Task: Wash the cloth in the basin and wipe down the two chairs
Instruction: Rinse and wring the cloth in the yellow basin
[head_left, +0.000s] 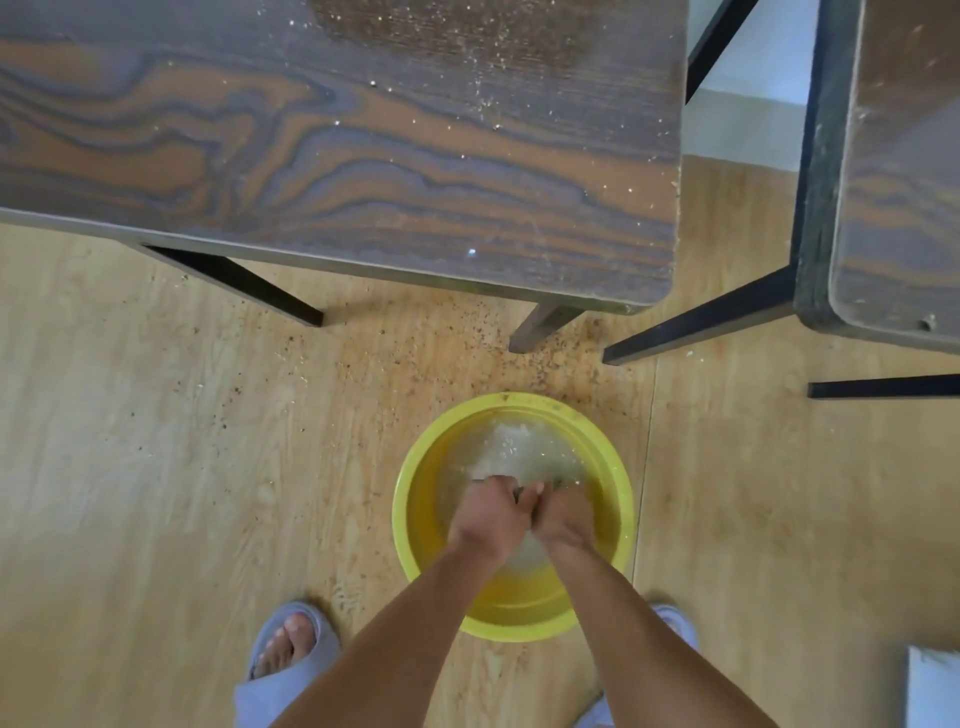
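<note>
A yellow basin (410, 493) holding cloudy water stands on the floor in front of my feet. Both hands are inside it, pressed together. My left hand (491, 514) and my right hand (563, 512) are closed around a dark cloth (519, 492), of which only a sliver shows between the fingers. Water splashes white just beyond the hands. Above the basin is a wood-grain chair seat (337, 145) dusted with pale crumbs. A second wood-grain chair seat (898, 171) with a dark rim stands at the right edge.
Black metal legs (696, 322) reach down from both seats toward the basin. Brown grit is scattered over the light wooden floor (156, 467) around the basin. My slippered left foot (293, 639) stands left of it. A white object (932, 686) lies at the bottom right.
</note>
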